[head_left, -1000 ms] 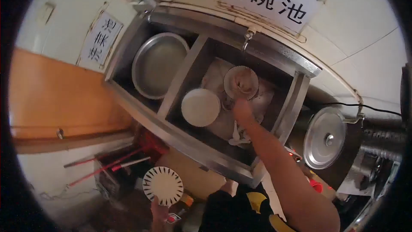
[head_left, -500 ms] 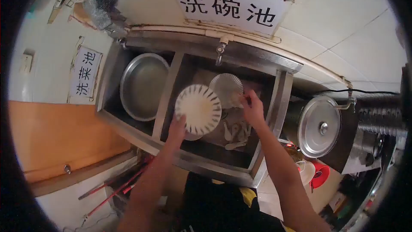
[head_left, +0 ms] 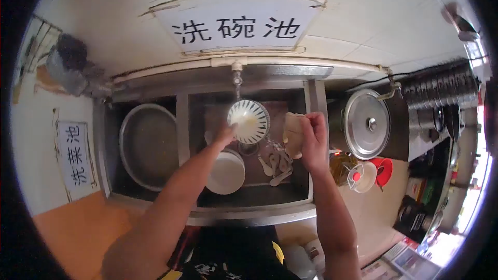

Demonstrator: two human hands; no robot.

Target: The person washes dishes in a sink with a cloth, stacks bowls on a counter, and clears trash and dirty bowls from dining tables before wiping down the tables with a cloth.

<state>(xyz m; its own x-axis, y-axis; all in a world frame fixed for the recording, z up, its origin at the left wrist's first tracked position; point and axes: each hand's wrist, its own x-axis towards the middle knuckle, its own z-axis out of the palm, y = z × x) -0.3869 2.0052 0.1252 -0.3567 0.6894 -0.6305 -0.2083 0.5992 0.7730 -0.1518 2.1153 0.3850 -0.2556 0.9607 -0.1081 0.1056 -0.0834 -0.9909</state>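
Note:
My left hand grips the left edge of a white plate with dark stripes round its rim. The plate is over the right sink basin, just below the tap, and covers most of another round dish. My right hand pinches a pale beige cloth that hangs at the basin's right side. A white round bowl sits in the basin near my left forearm. Several white spoons lie on the basin floor between the bowl and the cloth.
A large round metal pan fills the left basin. Right of the sink are a lidded metal pot, a red container and a whitish jug. Stacked metal ware stands at the far right.
The striped plate in my left hand has come up from below the sink to under the tap. My right hand has moved from the round dish to the right, holding the cloth. The view has turned.

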